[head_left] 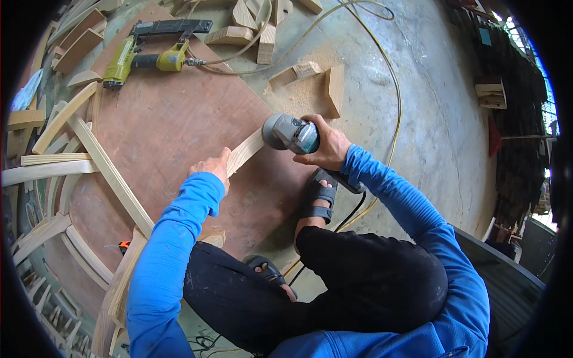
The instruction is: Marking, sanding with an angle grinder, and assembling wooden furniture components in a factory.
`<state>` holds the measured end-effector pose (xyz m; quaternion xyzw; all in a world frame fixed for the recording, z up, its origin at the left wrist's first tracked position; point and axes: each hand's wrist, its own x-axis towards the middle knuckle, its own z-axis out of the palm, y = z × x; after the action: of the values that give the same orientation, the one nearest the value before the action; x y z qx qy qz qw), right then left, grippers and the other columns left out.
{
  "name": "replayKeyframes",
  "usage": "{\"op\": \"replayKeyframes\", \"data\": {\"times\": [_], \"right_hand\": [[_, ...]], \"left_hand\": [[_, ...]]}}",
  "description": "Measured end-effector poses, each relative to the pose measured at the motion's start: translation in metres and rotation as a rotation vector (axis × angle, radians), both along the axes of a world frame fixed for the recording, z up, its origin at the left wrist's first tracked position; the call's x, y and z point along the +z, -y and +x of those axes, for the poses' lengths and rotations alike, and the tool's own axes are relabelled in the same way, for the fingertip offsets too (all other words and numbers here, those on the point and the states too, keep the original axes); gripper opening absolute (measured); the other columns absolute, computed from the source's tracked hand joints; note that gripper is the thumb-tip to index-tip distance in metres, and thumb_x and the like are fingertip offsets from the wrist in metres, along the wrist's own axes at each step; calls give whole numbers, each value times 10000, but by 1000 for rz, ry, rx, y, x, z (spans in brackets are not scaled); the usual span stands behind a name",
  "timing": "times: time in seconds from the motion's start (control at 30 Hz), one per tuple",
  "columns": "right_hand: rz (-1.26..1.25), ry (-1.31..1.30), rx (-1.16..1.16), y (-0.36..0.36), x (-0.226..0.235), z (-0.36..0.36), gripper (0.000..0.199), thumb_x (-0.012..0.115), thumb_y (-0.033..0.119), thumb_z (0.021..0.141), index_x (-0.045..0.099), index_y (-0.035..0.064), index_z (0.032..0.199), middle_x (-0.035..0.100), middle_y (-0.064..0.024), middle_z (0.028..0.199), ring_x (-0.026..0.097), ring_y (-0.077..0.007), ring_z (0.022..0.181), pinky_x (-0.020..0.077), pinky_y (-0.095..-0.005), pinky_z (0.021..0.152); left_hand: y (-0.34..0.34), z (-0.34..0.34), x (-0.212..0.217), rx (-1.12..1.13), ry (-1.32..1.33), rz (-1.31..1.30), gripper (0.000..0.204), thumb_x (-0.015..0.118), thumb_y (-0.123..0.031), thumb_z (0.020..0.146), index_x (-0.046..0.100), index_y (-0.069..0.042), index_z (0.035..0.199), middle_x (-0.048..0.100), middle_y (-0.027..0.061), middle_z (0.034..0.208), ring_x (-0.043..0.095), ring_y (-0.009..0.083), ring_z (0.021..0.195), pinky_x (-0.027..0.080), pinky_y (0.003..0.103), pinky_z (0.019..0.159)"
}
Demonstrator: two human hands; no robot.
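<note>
My left hand [213, 167] is closed round the near end of a pale strip of wood [246, 152], which slants up and to the right over the reddish-brown board. In my right hand [330, 145] is an angle grinder [296, 134], gripped around its body with the head pointing left. The grinder's round guard meets the strip's far end; whether the disc touches the wood is hidden under the guard. A black cord trails from the tool down past my foot.
A green and black nail gun [149, 59] lies on the brown board [173, 107], joined to a yellowish air hose [397, 89]. Curved wooden frame pieces [110, 173] crowd the left. Sawdust surrounds wooden blocks [334, 89] on the concrete floor. An orange-handled screwdriver [124, 245] lies near the frame.
</note>
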<state>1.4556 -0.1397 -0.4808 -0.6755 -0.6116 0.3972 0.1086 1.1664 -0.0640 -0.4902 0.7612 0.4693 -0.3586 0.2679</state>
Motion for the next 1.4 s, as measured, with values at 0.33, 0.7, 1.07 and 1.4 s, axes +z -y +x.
{"op": "replayKeyframes", "data": {"times": [0.33,0.7,1.07,1.4], "right_hand": [[28,36,-83,7,9,15,886,839,382,651,383,97,1354,645,-237,1094,643,-409,1034,510,-442,919],[-11,-25,12,-14,2,-7,883,830,415,653,406,73,1349,636,-260,1105,639,-415,1044,508,-436,932],[55,43,-50,-14,6,13,887,835,407,660,399,53,1347,647,-268,1056,654,-423,993,525,-445,896],[-3,-97,45,-9,8,-27,900,825,426,658,397,80,1371,638,-271,1098,635,-421,1049,500,-433,949]], "left_hand": [[2,-1,-4,1,5,19,701,676,-213,838,328,-193,1446,677,182,1122,652,369,1070,520,462,907],[7,-3,-11,11,23,18,686,730,-242,797,327,-169,1347,673,195,1065,657,398,1003,517,494,867],[4,-2,-14,11,23,5,698,731,-263,803,330,-160,1365,674,182,1079,657,388,1021,522,485,872],[10,-5,-14,18,21,52,727,722,-271,811,304,-156,1395,669,194,1082,652,393,1023,513,482,888]]}}
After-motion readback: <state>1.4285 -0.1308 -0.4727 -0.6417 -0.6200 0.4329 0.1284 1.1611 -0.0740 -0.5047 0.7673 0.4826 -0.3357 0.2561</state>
